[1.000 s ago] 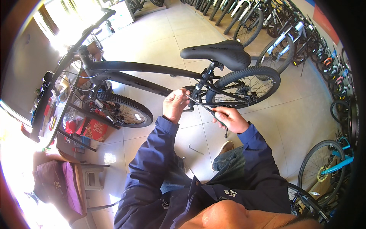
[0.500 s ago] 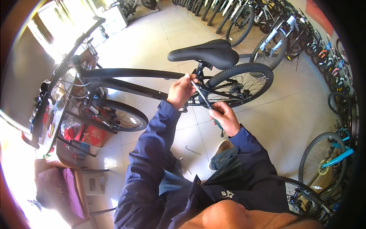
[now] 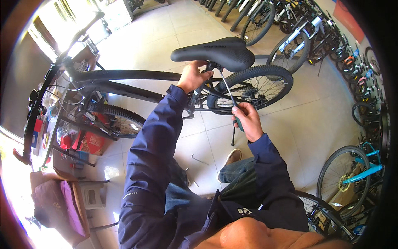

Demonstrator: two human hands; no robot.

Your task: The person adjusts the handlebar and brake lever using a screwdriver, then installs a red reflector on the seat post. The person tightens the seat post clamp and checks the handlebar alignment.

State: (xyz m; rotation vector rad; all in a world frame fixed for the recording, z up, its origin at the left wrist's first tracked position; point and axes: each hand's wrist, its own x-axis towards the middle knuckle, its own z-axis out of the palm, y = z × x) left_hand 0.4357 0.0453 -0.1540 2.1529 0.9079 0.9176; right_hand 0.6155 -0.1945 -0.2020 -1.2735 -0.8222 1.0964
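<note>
A black mountain bike (image 3: 132, 75) stands across the view, its black saddle (image 3: 213, 54) above my hands. My left hand (image 3: 194, 77) is closed around the seat post area just under the saddle, with some fingers hidden behind it. My right hand (image 3: 248, 121) grips the green handle of a screwdriver (image 3: 228, 88), to the right of the seat post. The slim metal shaft slants up and left, and its tip reaches the saddle clamp (image 3: 214, 66). Whether the tip sits in a bolt I cannot tell. Below is the bike's rear wheel (image 3: 286, 85).
On the tiled floor near my feet lie a bent hex key (image 3: 200, 159) and other small thin pieces. The kickstand (image 3: 233, 137) reaches down near my shoe. A cluttered table (image 3: 62, 124) and a chair (image 3: 62, 203) stand left. Rows of bicycles (image 3: 296, 41) line the right side.
My left hand has left the screwdriver's tip and moved up-left onto the seat post. The screwdriver in my right hand now points up to the saddle clamp. The view has shifted slightly.
</note>
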